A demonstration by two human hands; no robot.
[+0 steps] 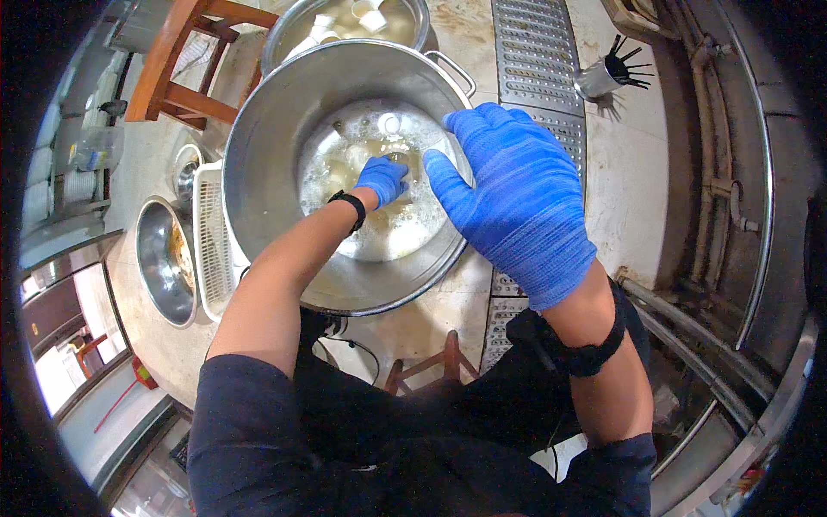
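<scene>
A large steel pot [267, 164] stands in front of me, with foamy, cloudy water [370, 246] in it. Pale rounded shapes show dimly under the suds. My left hand [383, 178], in a blue knit glove, reaches down to the water with its fingers curled; what they close on, if anything, is hard to make out beside a brownish round shape. Over the pot's right rim, nearer to me, is my right hand [517, 202] in a matching glove. Its thumb stands apart from the fingers, and nothing shows between them.
Behind the pot sits another steel basin [419, 21] with white cups [373, 21] in water. A wooden stool [185, 95] is at the far left, a white plastic basket [209, 241] and a steel bowl [155, 258] below it. To the right, a drain grate [538, 65] and a metal holder [594, 82].
</scene>
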